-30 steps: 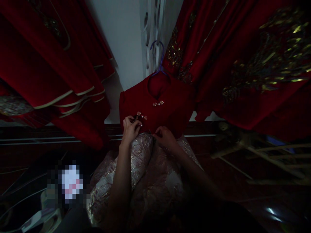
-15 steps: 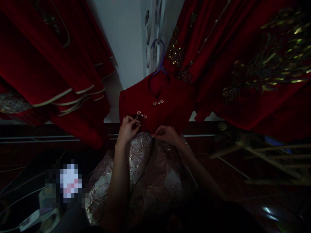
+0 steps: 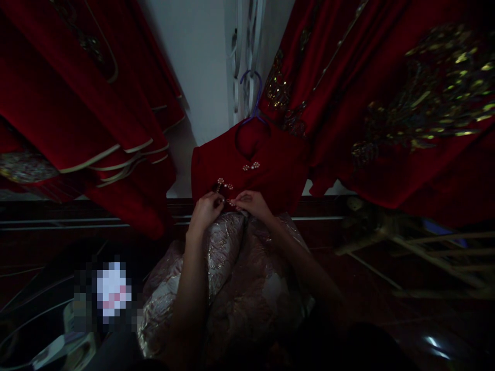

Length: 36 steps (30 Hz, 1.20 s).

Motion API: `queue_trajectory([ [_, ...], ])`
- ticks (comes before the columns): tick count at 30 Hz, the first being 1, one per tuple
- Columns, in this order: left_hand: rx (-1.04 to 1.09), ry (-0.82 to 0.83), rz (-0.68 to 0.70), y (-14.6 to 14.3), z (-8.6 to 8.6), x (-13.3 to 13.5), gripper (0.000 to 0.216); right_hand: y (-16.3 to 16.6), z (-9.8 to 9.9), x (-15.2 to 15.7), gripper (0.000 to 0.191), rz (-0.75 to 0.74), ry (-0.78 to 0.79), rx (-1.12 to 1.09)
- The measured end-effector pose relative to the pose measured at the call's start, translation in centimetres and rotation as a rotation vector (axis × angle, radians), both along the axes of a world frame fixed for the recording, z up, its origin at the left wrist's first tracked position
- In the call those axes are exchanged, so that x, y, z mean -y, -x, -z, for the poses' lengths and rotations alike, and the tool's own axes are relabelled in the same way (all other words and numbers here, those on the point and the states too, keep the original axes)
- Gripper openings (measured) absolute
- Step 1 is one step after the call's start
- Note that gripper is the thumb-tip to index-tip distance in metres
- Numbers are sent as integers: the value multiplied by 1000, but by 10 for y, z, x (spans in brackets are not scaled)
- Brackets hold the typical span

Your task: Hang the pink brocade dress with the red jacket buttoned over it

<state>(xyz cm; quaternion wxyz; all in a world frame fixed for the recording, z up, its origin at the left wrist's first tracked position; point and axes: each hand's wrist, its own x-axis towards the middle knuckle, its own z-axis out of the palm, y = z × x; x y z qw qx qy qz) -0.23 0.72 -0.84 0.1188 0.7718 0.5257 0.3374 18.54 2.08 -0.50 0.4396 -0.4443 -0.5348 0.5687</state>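
Observation:
A red bodice (image 3: pixel 209 159) with a silvery brocade skirt (image 3: pixel 222 247) hangs from a purple hanger (image 3: pixel 257 103). One fastened-looking beaded flower clasp (image 3: pixel 251 167) sits below the neckline; a second flower clasp (image 3: pixel 225 184) lies lower left. My left hand (image 3: pixel 207 210) is closed at the bodice's lower left, its fingertips pinched on a small bead. Coming in from the right, my right hand (image 3: pixel 253 204) pinches a small beaded clasp (image 3: pixel 231 202) at the waist. The fingertips of both hands almost meet. Dim light hides the clasp's finer parts.
Red garments (image 3: pixel 127 98) with pale trim hang on the left. More red cloth with gold sequins (image 3: pixel 444 87) hangs on the right. Behind the hanger is a white metal scroll frame (image 3: pixel 251 46). A wooden rack (image 3: pixel 417 247) stands low at right.
My right hand has moved left and up from the skirt's top edge to the clasp beside my left fingers. The left hand has barely shifted. The view has tilted slightly.

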Motion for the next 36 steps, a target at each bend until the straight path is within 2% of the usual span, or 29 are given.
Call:
queue_trajectory([
  [6, 172, 116, -72, 1, 6, -3, 20, 17, 22, -20, 28, 3, -98, 116],
  [13, 397, 238, -17, 6, 12, -4, 29, 24, 19, -16, 19, 122, -288, 391],
  [20, 376, 246, -103, 4, 17, -9, 24, 31, 21, -11, 16, 214, -330, 429],
  [25, 338, 261, -70, 4, 19, -9, 25, 28, 24, -11, 15, 194, -333, 448],
  [32, 445, 307, -51, -1, 27, -13, 27, 22, 28, -11, 14, 185, -335, 442],
  [36, 411, 280, -87, -2, 29, -14, 25, 23, 28, -12, 14, 181, -362, 425],
])
